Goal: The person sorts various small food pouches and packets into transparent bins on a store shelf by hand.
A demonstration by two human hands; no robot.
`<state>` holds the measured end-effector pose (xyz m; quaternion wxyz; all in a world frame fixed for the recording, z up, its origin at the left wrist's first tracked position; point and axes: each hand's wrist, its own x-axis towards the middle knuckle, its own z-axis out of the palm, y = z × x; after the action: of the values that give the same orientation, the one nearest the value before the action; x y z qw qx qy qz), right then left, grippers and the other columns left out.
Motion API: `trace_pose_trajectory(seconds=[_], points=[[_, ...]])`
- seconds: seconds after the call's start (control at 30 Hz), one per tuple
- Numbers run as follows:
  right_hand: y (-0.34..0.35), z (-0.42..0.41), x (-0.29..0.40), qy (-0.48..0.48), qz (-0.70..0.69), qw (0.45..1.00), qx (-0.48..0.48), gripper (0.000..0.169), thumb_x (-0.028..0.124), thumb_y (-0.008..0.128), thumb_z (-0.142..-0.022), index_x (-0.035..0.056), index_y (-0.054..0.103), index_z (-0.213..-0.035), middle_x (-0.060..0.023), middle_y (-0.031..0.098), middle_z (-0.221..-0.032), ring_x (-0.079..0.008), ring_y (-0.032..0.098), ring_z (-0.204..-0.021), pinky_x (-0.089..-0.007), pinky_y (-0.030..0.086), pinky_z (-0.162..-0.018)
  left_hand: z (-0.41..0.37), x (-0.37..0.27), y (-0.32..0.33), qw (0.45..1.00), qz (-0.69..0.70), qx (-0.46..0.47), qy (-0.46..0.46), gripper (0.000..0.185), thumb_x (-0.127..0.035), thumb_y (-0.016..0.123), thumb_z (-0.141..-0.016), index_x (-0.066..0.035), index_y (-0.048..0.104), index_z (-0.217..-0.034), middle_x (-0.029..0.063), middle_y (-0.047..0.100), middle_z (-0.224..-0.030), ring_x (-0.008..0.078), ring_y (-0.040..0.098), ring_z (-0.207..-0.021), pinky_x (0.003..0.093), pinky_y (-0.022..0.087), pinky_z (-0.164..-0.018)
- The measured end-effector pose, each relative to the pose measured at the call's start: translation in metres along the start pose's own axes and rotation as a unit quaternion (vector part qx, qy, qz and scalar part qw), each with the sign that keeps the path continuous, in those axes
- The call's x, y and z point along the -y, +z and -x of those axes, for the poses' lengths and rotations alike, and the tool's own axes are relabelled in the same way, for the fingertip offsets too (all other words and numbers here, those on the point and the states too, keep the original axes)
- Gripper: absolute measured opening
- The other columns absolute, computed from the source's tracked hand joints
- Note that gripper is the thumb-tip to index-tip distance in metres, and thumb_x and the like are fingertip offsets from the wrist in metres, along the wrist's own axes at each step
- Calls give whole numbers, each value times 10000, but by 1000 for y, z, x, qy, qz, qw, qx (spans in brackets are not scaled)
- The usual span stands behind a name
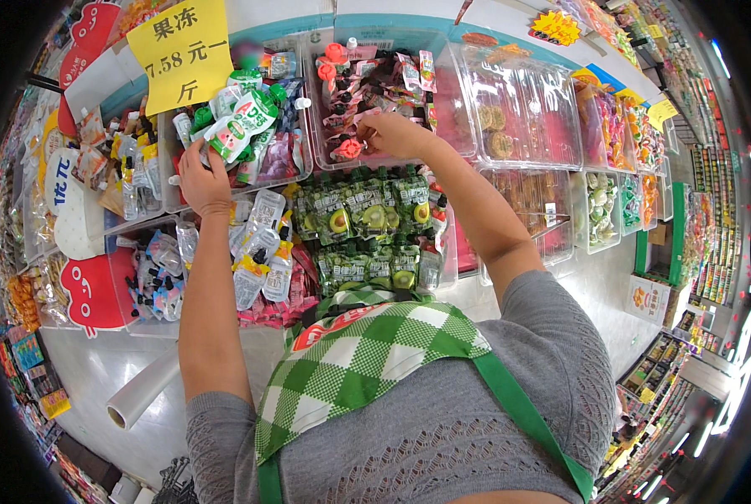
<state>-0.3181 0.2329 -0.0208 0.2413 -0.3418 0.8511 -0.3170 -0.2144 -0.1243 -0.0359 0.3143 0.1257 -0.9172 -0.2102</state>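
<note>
My left hand (205,179) touches the lower end of a white and green jelly pouch (229,137) with its fingertips. That pouch lies on a heap of green-capped pouches in a clear plastic bin (309,142); whether the fingers grip it is unclear. To the right, my right hand (391,135) reaches into another clear bin (334,162) of pink pouches (381,94). Its fingers are curled down among them, and what is between the fingertips is hidden. Just beside them lies a pouch with a red flower-shaped cap (347,149).
Avocado and kiwi pouches (362,214) stand in rows nearer my body. White oat-style pouches (265,252) lie left of them. Lidded clear boxes (526,113) are at the right. A yellow price sign (183,53) overhangs the left bin. A plastic film roll (142,390) juts out below.
</note>
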Motion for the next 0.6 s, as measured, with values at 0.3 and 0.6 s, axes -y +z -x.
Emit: trace_pose_trajectory(seconds=[0.3,0.6], points=[[-8,-10,-33,62,131,988,-53,223,56,577,-793,66,676,-993,-162,678,-986,-363,645,-881,-442,502,-736,0,2,-3,999,50,-17,3,335,-217,547,-919,-43,563,-1204,145,594,-1214,341,546,-1123,421,436,-954],[5,-46,-52,95,349,929,81,623,230,735,-783,80,460,-1322,-160,620,-1153,-340,647,-1013,-461,547,-800,11,-106,-19,959,210,47,185,330,-57,587,-844,-6,559,-1169,192,553,-1261,357,517,-1186,434,387,-1024]])
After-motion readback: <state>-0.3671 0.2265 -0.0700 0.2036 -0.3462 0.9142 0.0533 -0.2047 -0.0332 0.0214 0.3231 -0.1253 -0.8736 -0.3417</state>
